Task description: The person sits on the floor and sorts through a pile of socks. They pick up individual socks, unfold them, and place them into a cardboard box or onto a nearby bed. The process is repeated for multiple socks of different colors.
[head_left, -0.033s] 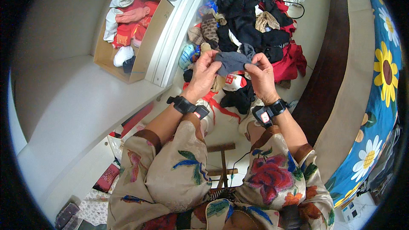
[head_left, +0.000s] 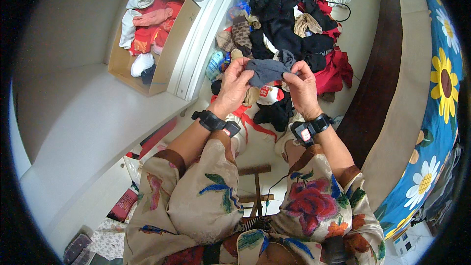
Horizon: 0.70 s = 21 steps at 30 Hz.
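Over the near end of a clothes pile, I stretch a dark grey sock (head_left: pixel 265 72) between my two hands. My left hand (head_left: pixel 234 87) pinches its left end between thumb and fingers. At the opposite end, my right hand (head_left: pixel 302 89) grips it the same way. A loose grey part of the sock bunches up on the far side, near the right fingers. Just below it lie a white sock with a red patch (head_left: pixel 269 95), a beige sock (head_left: pixel 251 96) and black cloth (head_left: pixel 273 114). Both wrists wear black straps with small modules.
The pile (head_left: pixel 289 24) of black, red, beige and patterned clothes spreads ahead on the floor. Left, a cardboard box (head_left: pixel 172 49) of red, pink and white socks stands on a white cabinet shelf (head_left: pixel 132 88). A bed with a sunflower-print cover (head_left: pixel 444 83) runs along the right.
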### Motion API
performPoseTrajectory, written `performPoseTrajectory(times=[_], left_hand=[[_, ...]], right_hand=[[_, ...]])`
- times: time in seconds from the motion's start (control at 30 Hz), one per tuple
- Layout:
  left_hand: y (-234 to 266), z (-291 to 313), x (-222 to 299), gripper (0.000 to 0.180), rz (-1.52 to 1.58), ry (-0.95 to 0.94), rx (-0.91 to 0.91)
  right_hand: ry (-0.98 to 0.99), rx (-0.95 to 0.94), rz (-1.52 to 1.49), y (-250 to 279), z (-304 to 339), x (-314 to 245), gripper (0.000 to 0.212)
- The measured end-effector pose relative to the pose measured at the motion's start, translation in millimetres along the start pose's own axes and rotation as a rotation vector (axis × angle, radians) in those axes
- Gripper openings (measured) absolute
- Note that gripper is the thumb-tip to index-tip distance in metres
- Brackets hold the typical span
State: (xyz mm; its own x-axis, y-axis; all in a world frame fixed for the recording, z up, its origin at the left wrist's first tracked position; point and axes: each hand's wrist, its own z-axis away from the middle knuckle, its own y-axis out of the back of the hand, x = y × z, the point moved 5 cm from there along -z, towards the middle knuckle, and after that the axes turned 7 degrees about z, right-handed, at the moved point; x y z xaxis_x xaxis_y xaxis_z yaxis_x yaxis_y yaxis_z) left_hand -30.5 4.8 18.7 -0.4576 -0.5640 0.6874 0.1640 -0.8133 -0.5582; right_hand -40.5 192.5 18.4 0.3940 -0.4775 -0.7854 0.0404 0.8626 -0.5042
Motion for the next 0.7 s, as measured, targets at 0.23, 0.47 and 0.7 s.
performPoseTrajectory(times=[0.23,0.47,0.7], left_hand=[[0,-2,-2,0.029,0.059,-0.050,-0.041],[-8,3,10,0.035,0.322,0.034,-0.091],[-13,4,6,0.030,0.064,-0.053,-0.070]], right_hand=[[0.028,0.011,-0.107,-11,6,-13,0.026],[-0.150,0.024,-0.052,-6,3,-4,0.021],[-0.147,0.017,0.107,9,2,11,0.015]])
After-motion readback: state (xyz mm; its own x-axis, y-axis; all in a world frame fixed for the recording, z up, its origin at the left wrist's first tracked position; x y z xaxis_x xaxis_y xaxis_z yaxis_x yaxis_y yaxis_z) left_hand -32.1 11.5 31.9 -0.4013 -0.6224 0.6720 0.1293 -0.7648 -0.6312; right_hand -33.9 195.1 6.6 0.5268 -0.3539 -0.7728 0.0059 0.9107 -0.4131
